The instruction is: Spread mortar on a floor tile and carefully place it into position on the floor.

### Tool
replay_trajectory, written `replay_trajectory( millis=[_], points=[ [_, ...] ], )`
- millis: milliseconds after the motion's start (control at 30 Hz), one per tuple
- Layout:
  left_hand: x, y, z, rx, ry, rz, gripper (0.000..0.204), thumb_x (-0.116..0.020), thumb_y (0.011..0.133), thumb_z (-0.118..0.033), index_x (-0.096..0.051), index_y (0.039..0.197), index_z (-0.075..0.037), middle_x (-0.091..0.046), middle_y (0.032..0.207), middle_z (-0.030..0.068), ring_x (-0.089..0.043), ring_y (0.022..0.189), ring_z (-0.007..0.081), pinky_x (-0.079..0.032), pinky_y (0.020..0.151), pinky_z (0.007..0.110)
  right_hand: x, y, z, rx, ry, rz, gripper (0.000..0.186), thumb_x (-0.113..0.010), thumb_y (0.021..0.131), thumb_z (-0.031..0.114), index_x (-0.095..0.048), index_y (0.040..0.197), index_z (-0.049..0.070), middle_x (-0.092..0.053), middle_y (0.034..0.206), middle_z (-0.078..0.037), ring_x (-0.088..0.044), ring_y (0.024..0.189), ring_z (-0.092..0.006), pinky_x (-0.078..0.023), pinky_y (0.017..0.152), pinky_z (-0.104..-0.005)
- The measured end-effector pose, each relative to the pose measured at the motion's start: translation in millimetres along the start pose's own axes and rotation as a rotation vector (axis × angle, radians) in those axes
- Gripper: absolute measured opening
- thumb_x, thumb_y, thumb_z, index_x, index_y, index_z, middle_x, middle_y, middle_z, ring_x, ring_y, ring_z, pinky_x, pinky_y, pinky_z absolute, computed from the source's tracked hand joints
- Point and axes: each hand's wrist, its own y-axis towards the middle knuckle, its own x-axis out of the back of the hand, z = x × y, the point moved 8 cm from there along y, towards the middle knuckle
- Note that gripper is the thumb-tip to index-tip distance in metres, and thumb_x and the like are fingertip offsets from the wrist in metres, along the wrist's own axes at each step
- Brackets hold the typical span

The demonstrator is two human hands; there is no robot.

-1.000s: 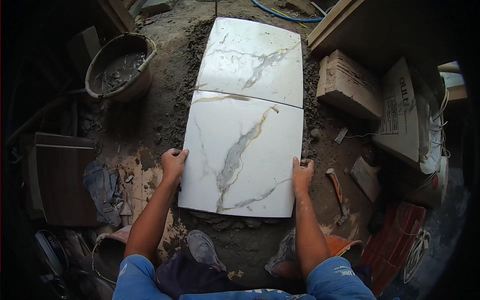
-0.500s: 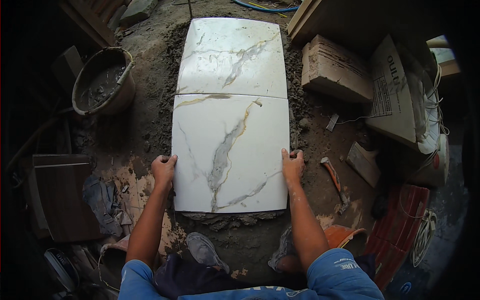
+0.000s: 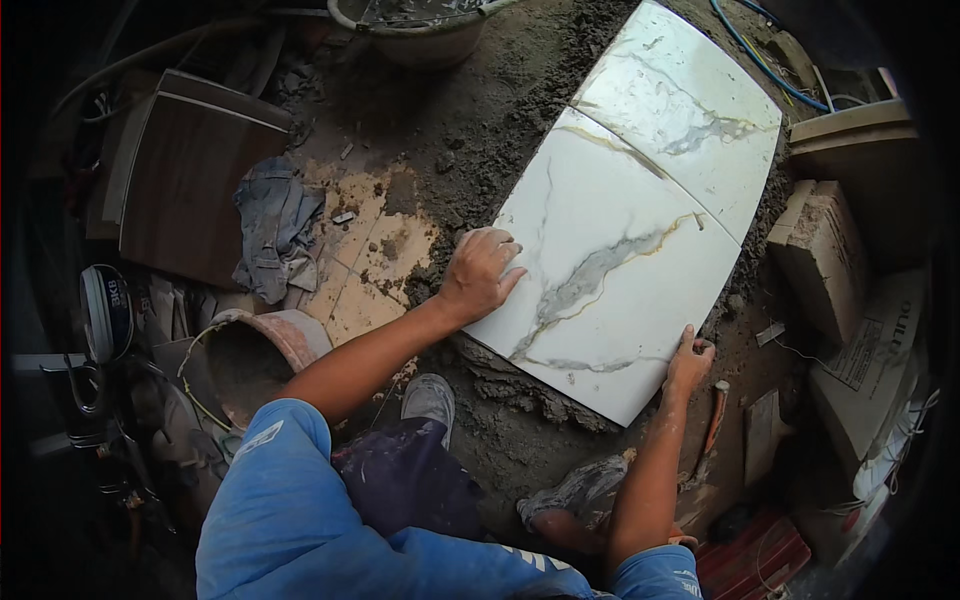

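Two white marble-patterned floor tiles lie end to end on wet mortar: a near tile with grey and gold veins, and a far tile. My left hand is over the near tile's left edge, palm down, its thumb apart from its loosely bent fingers. At the opposite edge, close to the near right corner, my right hand has its thumb along the tile and its other fingers curled at the side. Rough mortar shows along the near edge.
A mortar tub stands at the far left, a tipped bucket nearer me. Dark boards and a grey cloth lie left. On the right are an orange-handled hammer, stacked tiles and a cardboard box.
My view has swung left, so the tiles appear slanted toward the upper right. My left hand has shifted from holding the tile's side to lying over its edge. The right hand stays at its edge.
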Motion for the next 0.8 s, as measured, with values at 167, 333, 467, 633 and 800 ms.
replay_trajectory(
  millis=[167, 333, 467, 633, 800],
  points=[
    [-59, 25, -34, -0.157, 0.127, 0.177, 0.063, -0.065, 0.089, -0.039, -0.05, 0.138, -0.001, -0.039, 0.149, 0.0225, -0.031, 0.143, 0.0371, -0.024, 0.118, 0.048, 18, -2, 52, 0.249, -0.307, -0.149, 0.051, -0.063, 0.094, 0.043, -0.056, 0.118, -0.001, -0.057, 0.116, -0.022, -0.055, 0.108, -0.0336, -0.042, 0.096, -0.0464],
    [-88, 30, -1, -0.016, 0.295, 0.297, 0.076, -0.046, 0.099, -0.049, -0.03, 0.151, 0.003, -0.025, 0.159, 0.0211, -0.015, 0.151, 0.0347, -0.01, 0.123, 0.048, 24, -71, 292, 0.965, -0.149, -0.259, 0.062, -0.038, 0.105, 0.047, -0.042, 0.148, 0.002, -0.03, 0.155, -0.029, -0.028, 0.143, -0.0431, -0.023, 0.117, -0.0503],
    [-89, 32, -4, -0.02, 0.265, 0.254, 0.077, -0.05, 0.096, -0.046, -0.032, 0.149, 0.007, -0.028, 0.157, 0.0232, -0.02, 0.149, 0.0354, -0.014, 0.122, 0.047, -43, -84, 324, 1.162, 0.006, -0.291, 0.057, -0.039, 0.105, 0.039, -0.044, 0.146, 0.0, -0.04, 0.151, -0.027, -0.032, 0.143, -0.0424, -0.022, 0.118, -0.0501],
    [-90, 49, -6, -0.039, 0.226, 0.186, 0.075, -0.056, 0.093, -0.042, -0.037, 0.145, 0.008, -0.03, 0.155, 0.0254, -0.026, 0.146, 0.0373, -0.019, 0.121, 0.048, -172, -45, 247, 0.995, -0.435, 0.061, 0.055, -0.046, 0.101, 0.034, -0.046, 0.145, 0.001, -0.038, 0.155, -0.017, -0.029, 0.146, -0.0348, -0.02, 0.119, -0.0505],
    [-90, 42, 1, 0.004, 0.17, 0.213, 0.074, -0.057, 0.093, -0.041, -0.037, 0.145, 0.008, -0.031, 0.155, 0.0255, -0.027, 0.146, 0.0371, -0.02, 0.12, 0.048, -165, -54, 270, 1.04, -0.379, 0.05, 0.055, -0.046, 0.101, 0.031, -0.043, 0.145, -0.003, -0.036, 0.155, -0.022, -0.029, 0.145, -0.0409, -0.02, 0.118, -0.0531]
  ],
)
